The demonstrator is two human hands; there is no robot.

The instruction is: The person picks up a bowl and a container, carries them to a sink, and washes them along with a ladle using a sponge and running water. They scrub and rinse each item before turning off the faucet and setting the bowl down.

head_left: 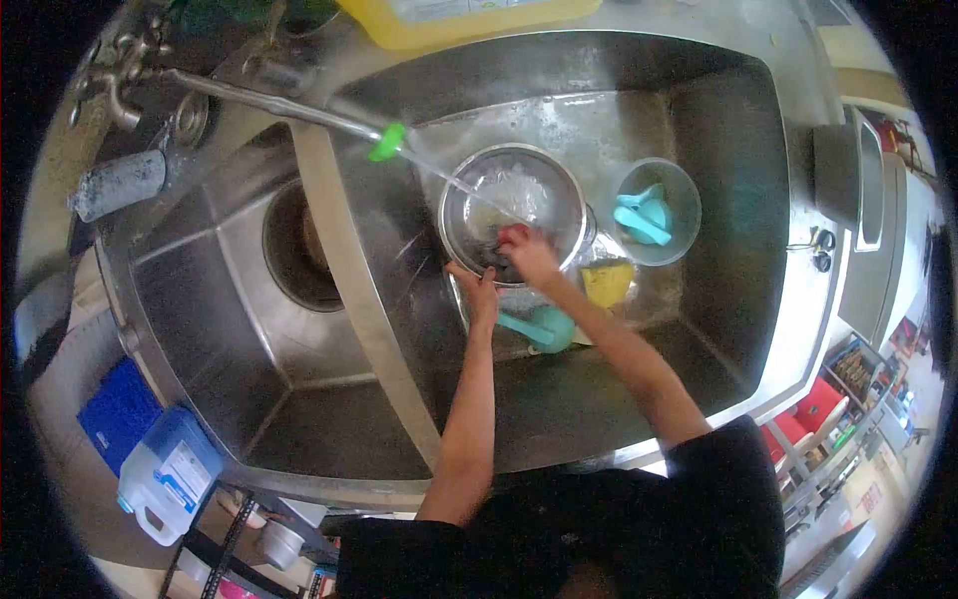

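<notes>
A round metal bowl (457, 192) sits in the right sink basin, with water running into it. My left hand (479, 287) grips the bowl's near rim at the lower left. Inside the bowl, my right hand (531, 258) is closed around a small red thing (513, 235), blurred and too small to name. The water comes from a long metal spout (269, 103) with a green nozzle (386, 143). Just below the bowl lies a turquoise ladle (549, 328), beside a yellow sponge (606, 286). To the right stands a clear round tub (691, 212) holding turquoise utensils (644, 215).
A metal divider (349, 250) separates this basin from the left basin (249, 250), which has a round drain. A yellow container (459, 25) stands on the back ledge. At lower left is a plastic jug (170, 474); scissors (822, 250) lie on the right edge.
</notes>
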